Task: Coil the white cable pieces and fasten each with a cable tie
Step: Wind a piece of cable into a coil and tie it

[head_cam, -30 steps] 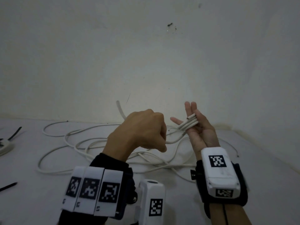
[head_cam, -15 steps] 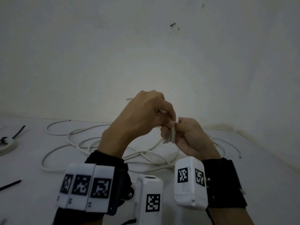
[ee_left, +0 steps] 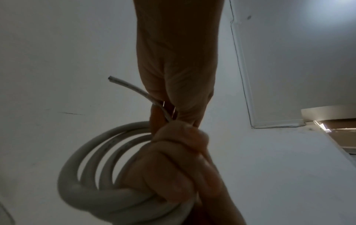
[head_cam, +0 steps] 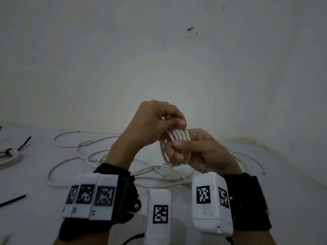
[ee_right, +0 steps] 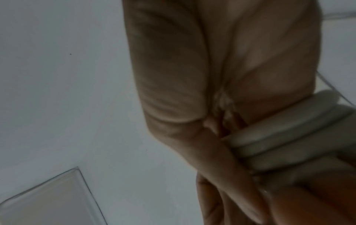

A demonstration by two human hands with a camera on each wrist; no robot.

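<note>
A white cable coil [head_cam: 178, 137] of several turns is held in the air in front of the wall. My right hand [head_cam: 200, 152] grips it from the right, thumb across the turns and fingers through the loop. My left hand [head_cam: 159, 121] comes over the top with curled fingers and pinches the cable at the coil's upper edge. In the left wrist view the cable's cut end [ee_left: 123, 83] sticks out from that pinch, above the coil [ee_left: 86, 167]. The right wrist view shows the coil's turns [ee_right: 279, 137] lying side by side against the palm.
More loose white cable [head_cam: 85, 151] sprawls on the white table [head_cam: 292, 200] under my hands. At the far left lies a coiled cable [head_cam: 10, 157] with a black tie round it. A black cable tie [head_cam: 13, 200] lies at the left front. The wall stands close behind.
A second ago my right hand was open and flat with cable strands across the palm. It has closed round the coil, and my left hand has risen and come over its top.
</note>
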